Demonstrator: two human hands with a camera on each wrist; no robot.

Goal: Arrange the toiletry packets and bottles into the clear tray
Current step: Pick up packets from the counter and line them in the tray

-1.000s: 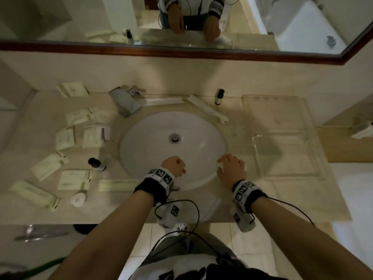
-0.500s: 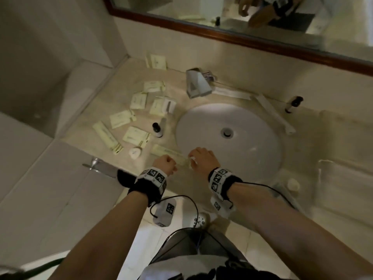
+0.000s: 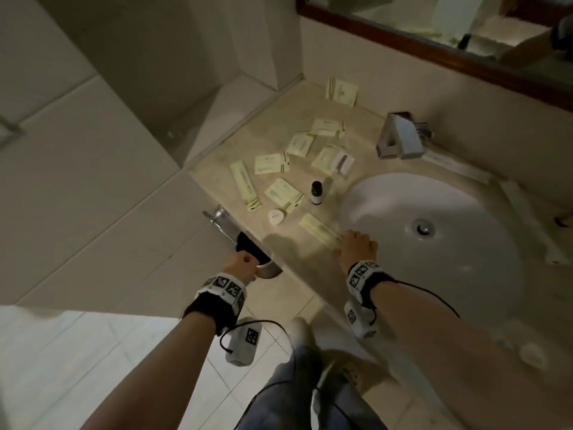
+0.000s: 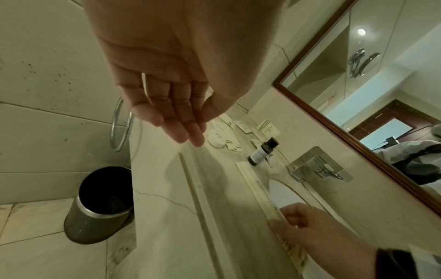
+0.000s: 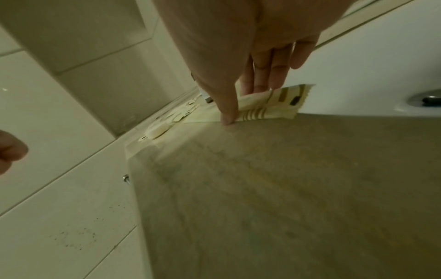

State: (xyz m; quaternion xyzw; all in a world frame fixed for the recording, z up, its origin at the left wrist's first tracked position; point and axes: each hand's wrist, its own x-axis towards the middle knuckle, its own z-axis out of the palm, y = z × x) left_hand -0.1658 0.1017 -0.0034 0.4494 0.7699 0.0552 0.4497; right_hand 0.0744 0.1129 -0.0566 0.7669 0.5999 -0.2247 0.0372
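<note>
The right hand has its thumb and fingers pinching the near end of a long thin packet, which lies flat on the desk beside the rim of the sink; the right wrist view shows the striped end curling up under the thumb. The left hand hangs off the front edge of the desk with fingers relaxed and holding nothing. Beyond the pinched packet sit a small round white container, a dark-capped bottle standing upright, and a scatter of pale packets reaching back toward the corner and the tap. The clear tray is not in view, so everything seen here is not yet in it.

To my eye the step in hand is lifting this first packet. It looks light and floppy, so the pinch is best kept firm near the end and the packet raised cleanly off the stone before it swings. It lies at the sink's edge, so any slide should go away from the bowl. The idle left hand could gather a nearby packet or the bottle
</note>
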